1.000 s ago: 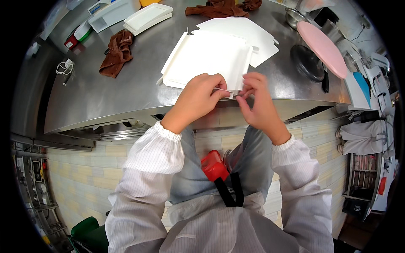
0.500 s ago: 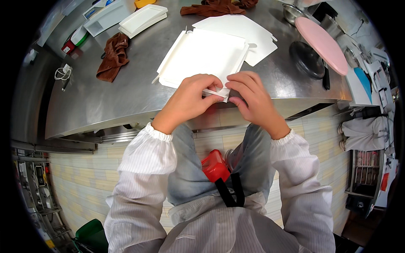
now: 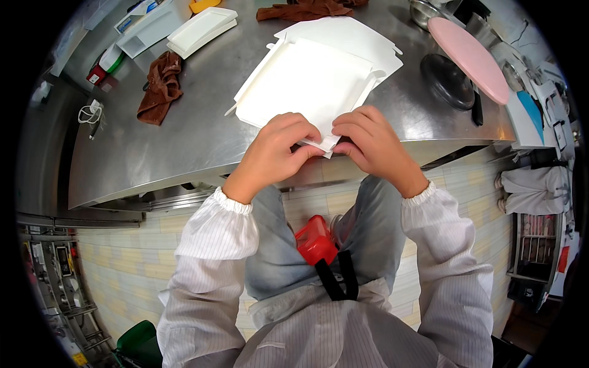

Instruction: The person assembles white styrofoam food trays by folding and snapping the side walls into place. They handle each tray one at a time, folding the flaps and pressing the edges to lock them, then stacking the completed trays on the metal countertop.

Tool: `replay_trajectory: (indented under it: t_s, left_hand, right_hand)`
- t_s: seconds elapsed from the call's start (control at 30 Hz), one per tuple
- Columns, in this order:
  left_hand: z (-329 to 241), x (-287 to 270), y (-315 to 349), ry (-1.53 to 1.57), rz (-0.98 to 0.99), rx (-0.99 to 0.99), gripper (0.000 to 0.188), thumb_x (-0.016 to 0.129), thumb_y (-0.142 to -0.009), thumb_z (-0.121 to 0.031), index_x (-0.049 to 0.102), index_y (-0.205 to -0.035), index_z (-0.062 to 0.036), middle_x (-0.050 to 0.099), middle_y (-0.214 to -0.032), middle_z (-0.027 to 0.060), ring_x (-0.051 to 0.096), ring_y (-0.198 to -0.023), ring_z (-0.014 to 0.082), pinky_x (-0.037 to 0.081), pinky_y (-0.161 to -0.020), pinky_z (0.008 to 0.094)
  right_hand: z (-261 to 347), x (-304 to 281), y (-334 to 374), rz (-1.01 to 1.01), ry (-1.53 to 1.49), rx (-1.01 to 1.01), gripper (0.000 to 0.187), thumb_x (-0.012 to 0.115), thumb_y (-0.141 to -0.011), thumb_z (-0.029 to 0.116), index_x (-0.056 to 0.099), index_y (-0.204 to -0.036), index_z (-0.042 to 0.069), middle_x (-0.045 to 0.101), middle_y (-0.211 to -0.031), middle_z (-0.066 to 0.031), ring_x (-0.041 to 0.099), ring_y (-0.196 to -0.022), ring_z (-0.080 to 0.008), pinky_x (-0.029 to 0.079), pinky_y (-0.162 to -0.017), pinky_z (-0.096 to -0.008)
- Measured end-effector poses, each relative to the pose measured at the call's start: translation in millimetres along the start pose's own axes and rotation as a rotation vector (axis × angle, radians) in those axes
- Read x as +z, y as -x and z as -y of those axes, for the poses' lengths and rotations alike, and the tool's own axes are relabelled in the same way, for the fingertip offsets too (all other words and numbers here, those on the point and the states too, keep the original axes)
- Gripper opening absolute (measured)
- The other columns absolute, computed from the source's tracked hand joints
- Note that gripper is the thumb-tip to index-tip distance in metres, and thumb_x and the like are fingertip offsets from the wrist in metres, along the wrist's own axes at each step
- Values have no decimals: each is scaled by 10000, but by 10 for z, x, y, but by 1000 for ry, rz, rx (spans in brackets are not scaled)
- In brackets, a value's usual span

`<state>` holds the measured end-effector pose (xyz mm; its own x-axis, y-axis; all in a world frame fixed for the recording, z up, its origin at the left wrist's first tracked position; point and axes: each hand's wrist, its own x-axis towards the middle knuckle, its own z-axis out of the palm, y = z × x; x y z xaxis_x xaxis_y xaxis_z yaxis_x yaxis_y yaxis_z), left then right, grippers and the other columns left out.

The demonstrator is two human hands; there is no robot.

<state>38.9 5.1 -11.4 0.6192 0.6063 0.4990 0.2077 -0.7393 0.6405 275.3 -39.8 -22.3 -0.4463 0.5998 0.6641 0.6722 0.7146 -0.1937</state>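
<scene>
A white cardboard box, partly folded with low raised sides, lies on the steel table in front of me. My left hand pinches its near edge between thumb and fingers. Close beside it, my right hand grips the folded flap at the near right corner, just over the table's front edge. The fingers hide part of that corner. Beneath and behind the box lies a flat white cardboard sheet with small tabs.
The steel table carries a brown cloth, stacked white trays and a white bin at left. Right stand a black lid-like disc, a pink round board and a metal bowl. Another person's pale-trousered legs show far right.
The box has turned slightly, its far side shifting right over the flat sheet. Both hands keep hold of the near corner, and the folded flap there sits a little differently.
</scene>
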Motion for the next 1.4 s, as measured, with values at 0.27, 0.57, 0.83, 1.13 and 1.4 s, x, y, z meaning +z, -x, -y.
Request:
replay_trajectory:
  t_s: [0.27,0.57,0.83,1.13,1.4]
  left_hand:
    - [16,7,-3,6,-24,-4,146,787,-793,-109,693,-890,-53,653,-855,75,619,-834,287,496,-783,373]
    - [25,-11,-59,-97,116,73,199,774,-800,-110,724,-982,-44,654,-888,45,570,-824,257,446,-830,373]
    - [75,-63,-82,-39,213,36,210,801,-765,-116,714,-942,-44,655,-860,60,583,-838,269,471,-823,367]
    - [8,-43,-46,-57,66,12,185,821,-713,-100,677,-822,-62,659,-819,35,593,-825,248,465,-838,352]
    - [46,-34,-54,-36,72,67,177,819,-719,-108,670,-805,-65,653,-818,24,591,-839,242,450,-834,344]
  right_hand:
    - [17,193,164,-280,154,-77,326,842,-724,161,684,-997,79,680,-1051,-42,602,-930,-266,497,-804,-397]
    - [141,213,142,-306,215,-1,346,821,-718,172,708,-1035,91,680,-1065,-9,596,-986,-250,489,-825,-409]
    - [27,-6,9,-54,166,-100,301,771,-756,193,701,-1037,110,668,-1032,8,591,-962,-224,452,-875,-370]
    - [22,-7,184,20,238,-123,198,682,-743,109,669,-940,123,618,-920,0,564,-887,-202,417,-787,-344]
    - [103,98,161,-175,255,-63,321,752,-734,133,720,-1053,147,677,-1084,33,565,-965,-200,425,-830,-363]
